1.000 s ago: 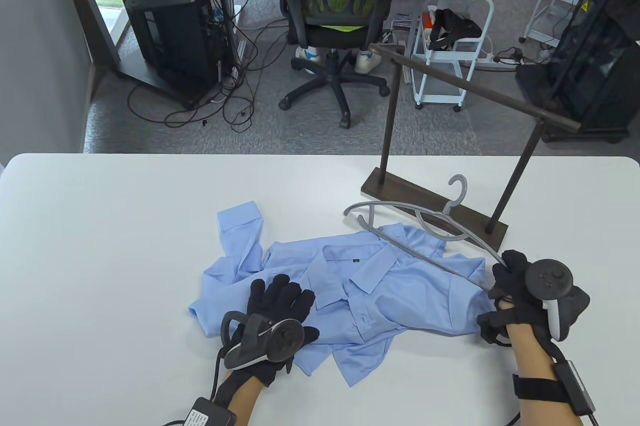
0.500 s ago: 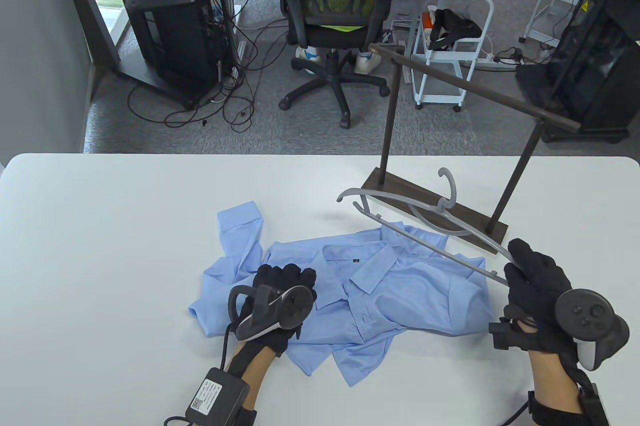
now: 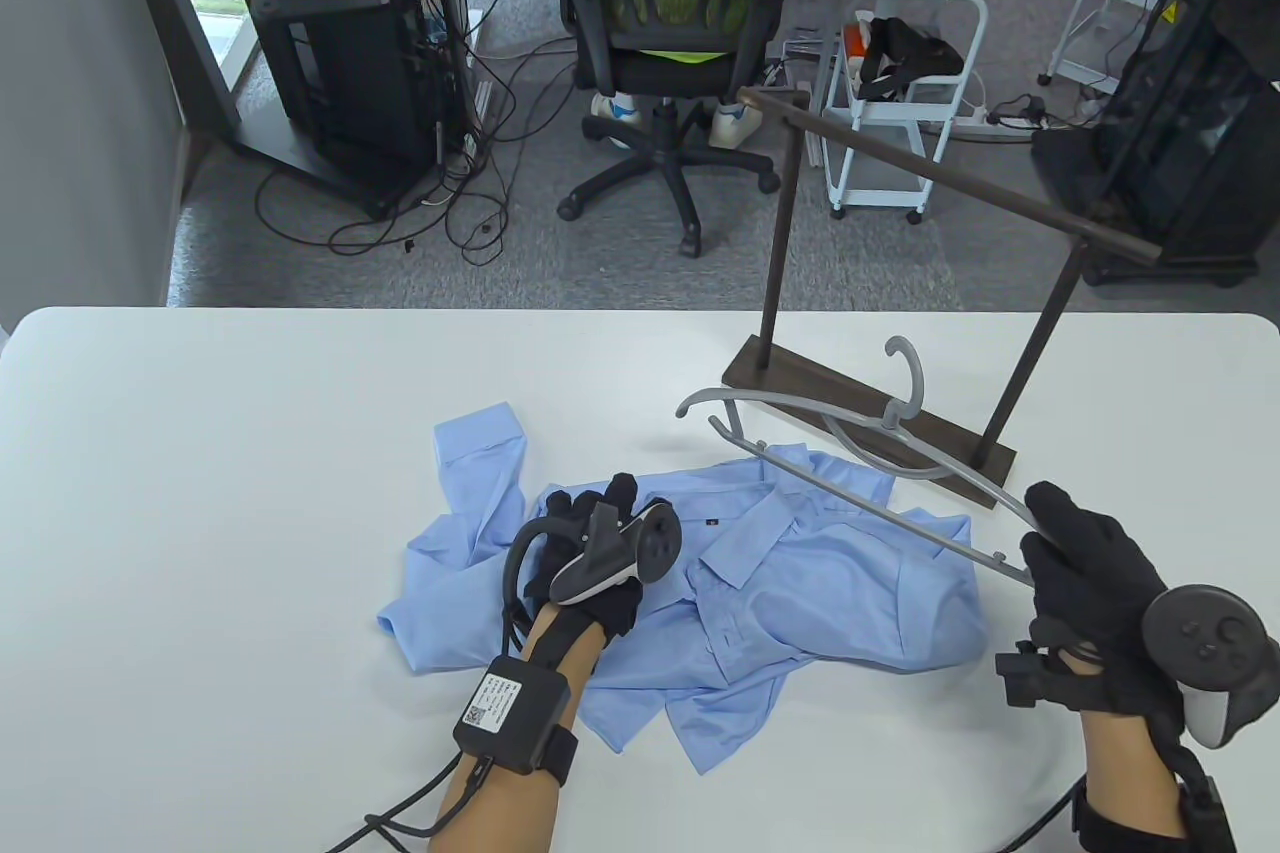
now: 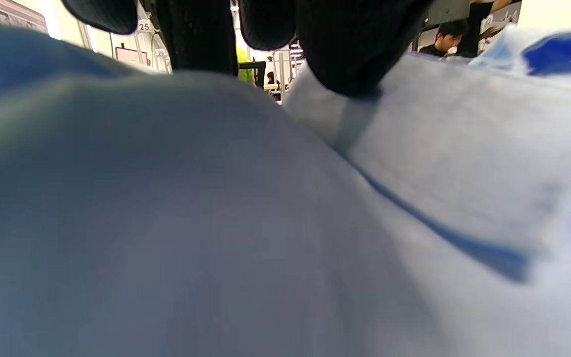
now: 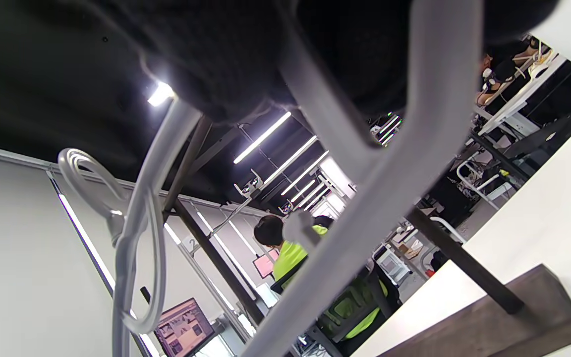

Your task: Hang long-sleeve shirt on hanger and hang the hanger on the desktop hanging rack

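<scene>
Table view, near to far. My right hand [image 3: 1085,583] grips end of grey hanger [image 3: 850,453], fingers curled round arm, hanger lifted and tilted above shirt. My left hand [image 3: 590,548] rests on blue long-sleeve shirt [image 3: 800,583] beside collar; left wrist view shows fingertips [image 4: 350,54] on cloth, curl unclear, so cannot tell if pinching. Shirt lies crumpled on counter [image 3: 250,453]. Judgement: lift collar open first, feed free hanger end into neck toward far shoulder, keep hook clear. Rack [image 3: 950,183] stands beyond, bar empty.
</scene>
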